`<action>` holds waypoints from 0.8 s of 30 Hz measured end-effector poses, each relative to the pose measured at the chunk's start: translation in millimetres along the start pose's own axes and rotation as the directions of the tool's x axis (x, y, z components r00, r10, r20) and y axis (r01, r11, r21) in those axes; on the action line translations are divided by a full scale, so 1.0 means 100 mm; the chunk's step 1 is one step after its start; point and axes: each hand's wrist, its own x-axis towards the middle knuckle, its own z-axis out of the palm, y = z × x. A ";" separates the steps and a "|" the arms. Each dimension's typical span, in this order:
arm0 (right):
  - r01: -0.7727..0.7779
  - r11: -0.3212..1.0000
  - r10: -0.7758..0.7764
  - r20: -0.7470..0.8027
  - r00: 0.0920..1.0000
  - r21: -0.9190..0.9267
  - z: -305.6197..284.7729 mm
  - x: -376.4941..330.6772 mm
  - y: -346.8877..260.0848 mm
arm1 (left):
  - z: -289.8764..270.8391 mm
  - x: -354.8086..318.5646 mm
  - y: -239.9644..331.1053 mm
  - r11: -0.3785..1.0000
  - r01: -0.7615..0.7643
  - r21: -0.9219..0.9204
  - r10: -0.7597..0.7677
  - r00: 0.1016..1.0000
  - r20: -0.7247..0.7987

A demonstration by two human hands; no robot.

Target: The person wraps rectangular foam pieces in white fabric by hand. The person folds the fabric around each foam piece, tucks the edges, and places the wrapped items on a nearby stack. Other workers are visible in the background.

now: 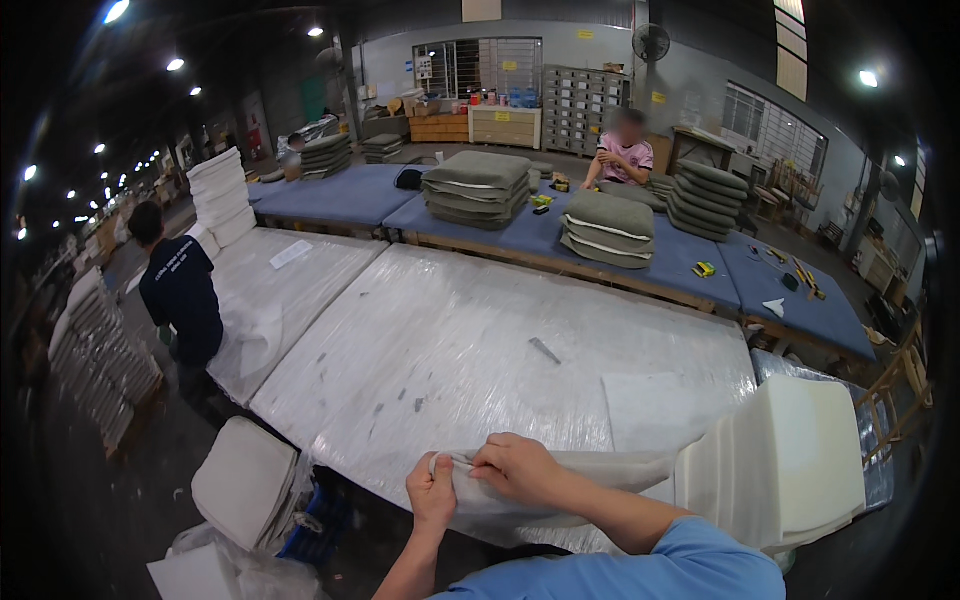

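Grey wall (pixel 592 52); two barred windows (pixel 508 66); multi-drawer cabinet (pixel 580 108); round fan (pixel 650 42); blue-topped desks (pixel 340 193) in a row; dark floor (pixel 100 525); bright ceiling lamps (pixel 176 64), many receding leftward.

Sheet (pixel 612 470) ran along near edge of worktable (pixel 450 330), left of foam-pad stack (pixel 818 455); workbench (pixel 682 256) stood behind worktable, cushion stacks (pixel 475 185) on top.

From my remote seat I'm watching grey-green cushions (pixel 478 185) resting in stacks on blue tables (pixel 345 195), a person in pink (pixel 632 158) appearing behind them, and a round fan (pixel 650 41) hanging high up.
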 end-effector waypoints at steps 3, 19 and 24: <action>-0.018 0.980 0.028 -0.045 0.999 0.200 -0.04 0.00 -0.05 | -0.06 0.00 0.02 1.000 -0.013 0.009 0.012 0.997 0.076; 0.040 0.997 -0.044 0.072 0.996 0.067 0.04 -0.04 -0.18 | -0.45 -0.22 -0.32 0.987 0.041 -0.154 -0.005 0.974 0.227; 0.064 0.992 -0.071 0.071 0.995 0.105 0.20 0.03 -0.21 | -0.36 -0.21 -0.19 0.993 -0.075 -0.090 0.083 0.992 0.093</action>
